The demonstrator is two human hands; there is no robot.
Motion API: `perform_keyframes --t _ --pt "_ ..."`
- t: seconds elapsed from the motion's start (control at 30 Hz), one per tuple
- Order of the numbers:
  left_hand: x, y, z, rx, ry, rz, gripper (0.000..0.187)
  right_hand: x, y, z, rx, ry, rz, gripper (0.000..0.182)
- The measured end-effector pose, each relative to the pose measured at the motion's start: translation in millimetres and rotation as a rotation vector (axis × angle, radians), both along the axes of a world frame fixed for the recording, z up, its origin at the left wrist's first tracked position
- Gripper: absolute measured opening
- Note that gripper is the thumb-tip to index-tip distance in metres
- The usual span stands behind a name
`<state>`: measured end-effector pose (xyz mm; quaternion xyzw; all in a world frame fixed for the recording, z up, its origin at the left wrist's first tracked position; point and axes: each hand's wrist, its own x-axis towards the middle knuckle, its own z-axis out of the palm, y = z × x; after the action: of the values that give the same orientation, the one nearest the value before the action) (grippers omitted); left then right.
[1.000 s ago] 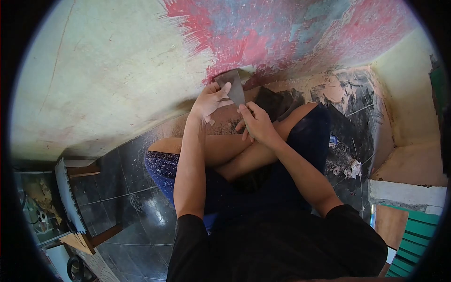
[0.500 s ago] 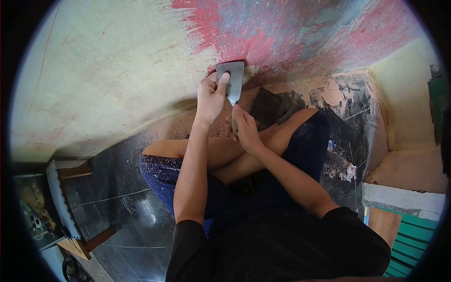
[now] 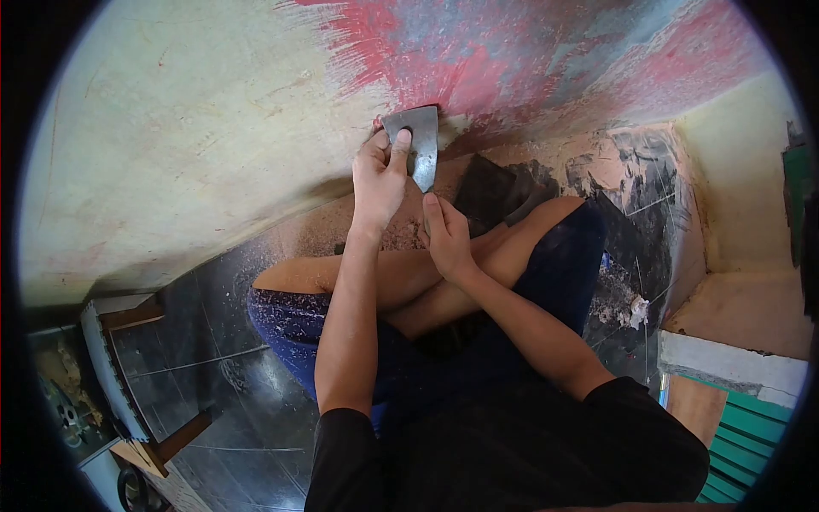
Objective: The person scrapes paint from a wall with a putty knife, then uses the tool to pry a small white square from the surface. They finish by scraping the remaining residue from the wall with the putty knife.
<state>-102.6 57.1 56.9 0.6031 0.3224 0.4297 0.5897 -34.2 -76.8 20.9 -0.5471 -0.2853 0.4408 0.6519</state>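
Both hands are on a metal scraper [image 3: 424, 154] with a wide blade. My left hand [image 3: 381, 177] grips the blade, its thumb pressed on the flat face and its fingers behind. My right hand [image 3: 447, 235] is wrapped round the handle, which is mostly hidden by the fingers. The blade's wide edge lies against the wall [image 3: 213, 111], at the border between pale surface and red and blue-grey paint [image 3: 478, 68].
Crossed legs in dark blue shorts [image 3: 286, 328] rest on a black tiled floor [image 3: 196, 333] dusted with flakes. A dark object [image 3: 485, 189] lies by the wall base. Debris [image 3: 627, 303] is at the right; a wooden-edged frame [image 3: 119, 375] stands left.
The scraper and both hands have shifted slightly. The blade's edge has moved a little up and left along the wall, and its handle end is less visible.
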Motion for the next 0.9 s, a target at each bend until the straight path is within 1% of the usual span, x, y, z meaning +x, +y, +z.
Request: perform_keyframes --t 0.03,0.1,0.23,0.3,0.33,0.4,0.5,0.63,0.7,0.83,0.9 --pt "1.2 -0.1 0.7 0.000 -0.001 -0.002 0.025 0.2 1.0 -1.9 0.000 -0.001 -0.002 0.039" --pt "2.4 -1.2 3.1 0.091 0.067 0.066 0.027 0.6 2.0 -7.5 -0.017 -0.031 -0.007 0.041" --pt "5.4 -5.9 1.0 0.070 0.059 0.109 0.031 1.7 1.5 -12.0 -0.031 -0.131 -0.021 0.041" --pt "7.6 -3.3 -2.3 0.232 0.176 0.205 0.040 1.1 1.2 -11.5 -0.019 -0.125 -0.011 0.042" --pt "8.0 -4.1 -1.9 0.231 0.176 0.205 0.040 1.5 1.8 -13.7 -0.020 -0.126 -0.011 0.042" --pt "9.7 -6.8 -1.2 0.228 0.212 0.241 0.042 1.8 3.7 -18.6 -0.023 -0.219 -0.034 0.043" --pt "12.7 -7.2 -0.4 0.298 0.158 0.277 0.041 0.9 5.8 -20.9 -0.023 -0.239 -0.046 0.044" --pt "18.2 -1.7 -10.7 0.302 0.101 0.289 0.040 0.5 8.5 -18.5 -0.002 -0.209 -0.034 0.045" --pt "22.2 2.7 -11.1 0.300 -0.004 0.290 0.038 0.6 10.1 -18.3 -0.029 -0.217 -0.034 0.046" --pt "19.5 -4.1 1.4 0.254 0.061 0.315 0.034 0.3 11.9 -14.5 -0.002 -0.237 -0.030 0.047" --pt "18.0 -3.1 7.4 0.313 0.137 0.309 0.033 -0.8 11.5 -6.1 -0.027 -0.170 -0.028 0.046"
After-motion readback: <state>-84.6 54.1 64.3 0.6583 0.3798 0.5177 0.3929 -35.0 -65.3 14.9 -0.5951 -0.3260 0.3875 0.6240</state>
